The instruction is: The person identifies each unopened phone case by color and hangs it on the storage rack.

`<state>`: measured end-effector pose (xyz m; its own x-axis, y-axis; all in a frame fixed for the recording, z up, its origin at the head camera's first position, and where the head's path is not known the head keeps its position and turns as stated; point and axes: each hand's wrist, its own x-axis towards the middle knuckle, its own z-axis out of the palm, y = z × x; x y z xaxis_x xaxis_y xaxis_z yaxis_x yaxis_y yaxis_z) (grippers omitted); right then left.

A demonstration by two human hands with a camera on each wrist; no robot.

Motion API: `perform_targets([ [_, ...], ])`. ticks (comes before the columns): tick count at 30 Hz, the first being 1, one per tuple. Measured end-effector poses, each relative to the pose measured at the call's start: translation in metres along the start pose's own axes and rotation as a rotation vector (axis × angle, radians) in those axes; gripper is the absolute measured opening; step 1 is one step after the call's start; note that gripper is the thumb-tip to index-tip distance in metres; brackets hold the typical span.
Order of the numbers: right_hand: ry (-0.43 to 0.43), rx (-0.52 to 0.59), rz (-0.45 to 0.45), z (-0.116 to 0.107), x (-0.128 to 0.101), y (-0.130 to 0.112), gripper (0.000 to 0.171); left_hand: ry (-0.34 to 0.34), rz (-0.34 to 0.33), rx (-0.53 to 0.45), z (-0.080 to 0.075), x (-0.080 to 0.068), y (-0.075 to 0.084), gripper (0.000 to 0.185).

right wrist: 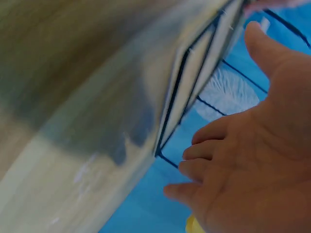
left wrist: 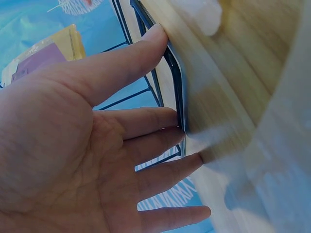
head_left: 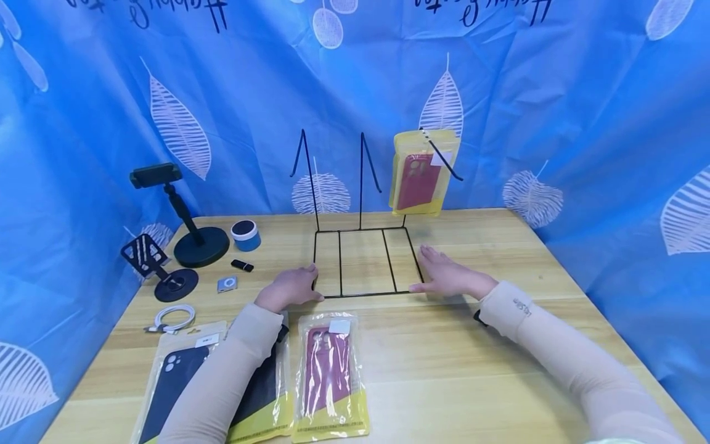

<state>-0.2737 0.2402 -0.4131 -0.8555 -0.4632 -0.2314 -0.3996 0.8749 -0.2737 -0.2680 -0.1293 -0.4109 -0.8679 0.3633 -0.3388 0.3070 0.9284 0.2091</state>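
A black wire display rack (head_left: 360,294) stands on the table, its base frame flat and three hooked uprights at the back. From its right hook hangs a yellow-edged pouch with a red phone case (head_left: 417,182). My left hand (head_left: 289,287) is at the base's left side; in the left wrist view its straight fingers (left wrist: 150,116) and thumb touch or nearly touch the wire. At the right side is my right hand (head_left: 452,274), fingers extended. In the right wrist view the palm faces the rack, and I cannot tell whether it touches.
Pouched phone cases, one red (head_left: 328,370) and two dark (head_left: 177,379), lie at the front left, partly under my left sleeve. Further left are a coiled white cable (head_left: 176,325), two phone stands (head_left: 202,245), a blue round speaker (head_left: 246,237), a USB stick (head_left: 241,265) and a small player (head_left: 227,283).
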Motion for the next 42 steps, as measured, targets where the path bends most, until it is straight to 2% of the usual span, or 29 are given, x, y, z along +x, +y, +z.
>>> perform_targets([
  [4,0.005,-0.116,-0.006,0.013,0.004,-0.005,0.095,0.0,0.008,0.023,0.001,0.0,0.0,0.08],
  [10,-0.029,-0.125,-0.024,0.021,0.006,-0.005,0.08,-0.003,0.003,0.016,0.0,-0.002,0.0,0.08],
  [23,-0.028,-0.091,-0.033,0.023,0.01,-0.005,0.085,0.027,0.041,0.007,0.004,0.0,-0.011,0.083],
  [29,-0.041,-0.092,-0.01,0.024,0.01,-0.005,0.084,0.042,0.068,0.002,0.006,-0.01,-0.012,0.084],
  [32,-0.041,-0.094,-0.017,0.025,0.01,-0.004,0.084,0.056,0.08,0.031,0.005,-0.02,-0.009,0.074],
  [35,-0.042,-0.1,-0.017,0.025,0.009,-0.003,0.085,0.045,0.116,0.037,0.004,-0.03,-0.003,0.05],
  [39,-0.034,-0.102,-0.021,0.024,0.009,-0.003,0.085,-0.048,0.175,-0.091,0.002,-0.036,0.005,0.027],
  [42,-0.027,-0.108,-0.028,0.024,0.011,-0.003,0.085,-0.119,0.195,-0.188,0.004,-0.036,0.009,0.022],
])
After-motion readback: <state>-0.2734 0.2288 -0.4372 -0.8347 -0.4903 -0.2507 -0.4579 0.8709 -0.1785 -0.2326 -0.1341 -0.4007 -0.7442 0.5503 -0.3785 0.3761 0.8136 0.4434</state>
